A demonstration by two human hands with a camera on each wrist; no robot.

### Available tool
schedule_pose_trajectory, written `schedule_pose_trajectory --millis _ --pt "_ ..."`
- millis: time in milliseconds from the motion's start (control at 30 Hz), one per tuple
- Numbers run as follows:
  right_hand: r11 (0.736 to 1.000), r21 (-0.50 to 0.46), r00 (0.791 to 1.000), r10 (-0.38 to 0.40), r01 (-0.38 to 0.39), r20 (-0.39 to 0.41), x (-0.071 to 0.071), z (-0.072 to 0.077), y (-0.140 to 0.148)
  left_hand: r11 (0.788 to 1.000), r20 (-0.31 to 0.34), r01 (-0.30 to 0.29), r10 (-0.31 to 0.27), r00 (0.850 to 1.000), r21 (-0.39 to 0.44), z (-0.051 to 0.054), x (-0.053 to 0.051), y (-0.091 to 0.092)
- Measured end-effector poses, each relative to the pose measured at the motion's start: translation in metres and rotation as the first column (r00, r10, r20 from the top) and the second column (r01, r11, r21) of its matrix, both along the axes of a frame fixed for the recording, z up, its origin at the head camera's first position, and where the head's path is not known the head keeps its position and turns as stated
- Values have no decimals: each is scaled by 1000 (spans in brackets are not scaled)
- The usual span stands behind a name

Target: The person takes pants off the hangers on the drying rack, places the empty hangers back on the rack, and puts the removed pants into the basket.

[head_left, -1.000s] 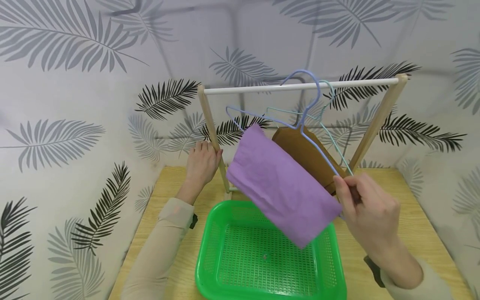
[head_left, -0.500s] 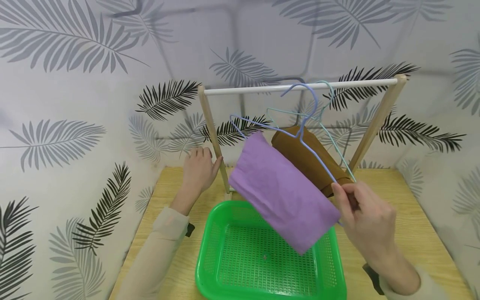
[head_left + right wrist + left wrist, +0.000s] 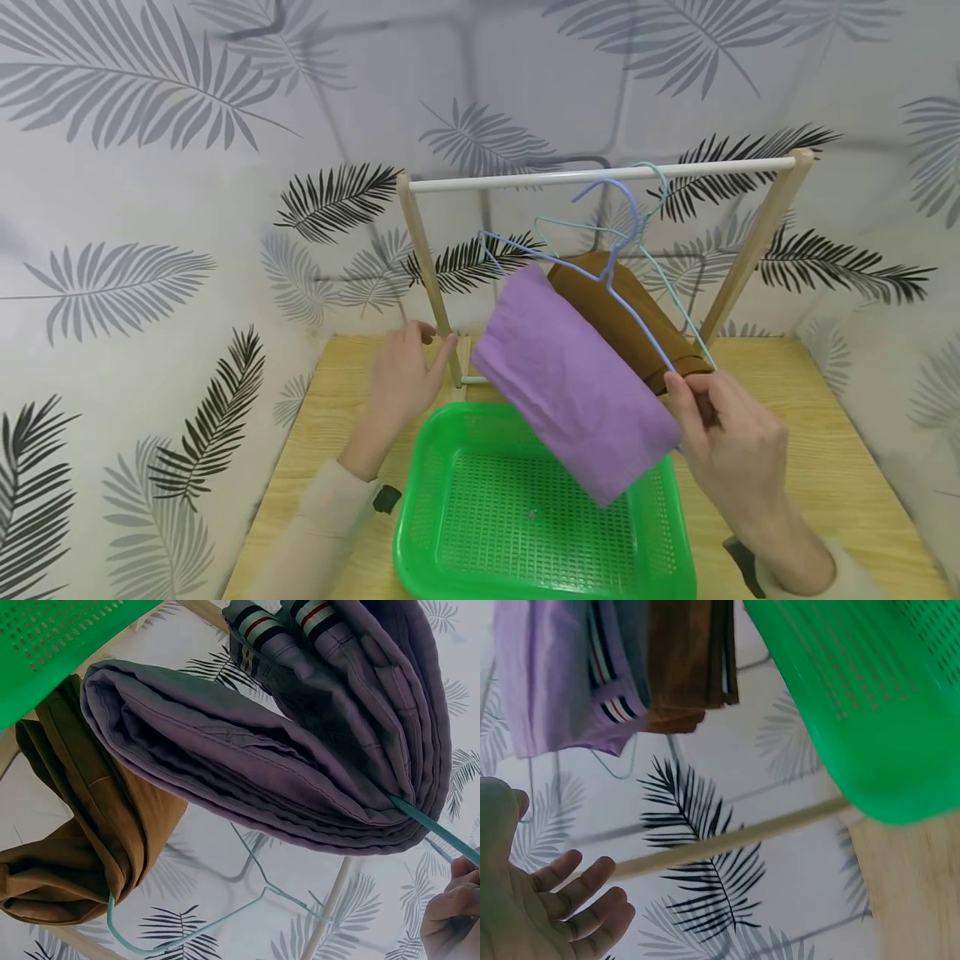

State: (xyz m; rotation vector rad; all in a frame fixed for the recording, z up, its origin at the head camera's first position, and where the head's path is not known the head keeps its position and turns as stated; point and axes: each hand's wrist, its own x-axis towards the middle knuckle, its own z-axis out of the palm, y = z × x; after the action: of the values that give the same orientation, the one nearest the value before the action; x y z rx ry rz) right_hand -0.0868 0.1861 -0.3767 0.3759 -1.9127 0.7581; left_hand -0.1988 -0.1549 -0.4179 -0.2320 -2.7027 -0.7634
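My right hand (image 3: 738, 442) pinches the lower right corner of a blue clothes hanger (image 3: 637, 321). Folded over that hanger is a purple garment (image 3: 577, 392), tilted down to the right; the right wrist view shows its layers and striped trim (image 3: 311, 615). In the head view the hanger's hook appears just below the white rod (image 3: 510, 180), in front of it. Beside the rack's left wooden post (image 3: 427, 258), my left hand (image 3: 408, 375) has loosely bent fingers and holds nothing. Behind the purple garment, a brown garment (image 3: 611, 304) hangs on a teal hanger (image 3: 667, 279) hooked over the rod.
A green perforated basket (image 3: 408, 517) stands on the wooden table (image 3: 832, 442) in front of the rack, below the purple garment. The rack's right post (image 3: 757, 242) rises behind my right hand. A leaf-patterned wall covering (image 3: 187, 208) surrounds the table at the back and sides.
The blue hanger's hook has dropped from above the rod to below it, and the hanger has shifted slightly right. My left hand has come off the left post and moved down.
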Motion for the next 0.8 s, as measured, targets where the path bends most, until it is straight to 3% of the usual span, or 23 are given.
schedule_pose_trajectory --millis 100,200,300,467,600,800 --pt "1000 -9 1000 -1 1 0 0 -2 0 990 25 15 -19 1000 137 -1 11 8" --pt "1000 -22 1000 6 -6 -2 -1 -5 -1 966 63 18 -35 997 258 -5 20 17" --pt "999 -29 1000 15 -16 -15 -2 -7 -2 929 105 17 -60 993 368 -8 28 24" --pt "999 -33 1000 17 -17 -8 -2 -9 -3 850 178 0 -110 978 526 -16 39 37" --pt "999 -33 1000 11 -10 21 0 -9 -3 769 240 -53 -133 962 637 -26 45 47" --pt "999 -37 999 16 -15 30 0 -9 -4 582 311 -143 -199 929 800 -39 51 61"
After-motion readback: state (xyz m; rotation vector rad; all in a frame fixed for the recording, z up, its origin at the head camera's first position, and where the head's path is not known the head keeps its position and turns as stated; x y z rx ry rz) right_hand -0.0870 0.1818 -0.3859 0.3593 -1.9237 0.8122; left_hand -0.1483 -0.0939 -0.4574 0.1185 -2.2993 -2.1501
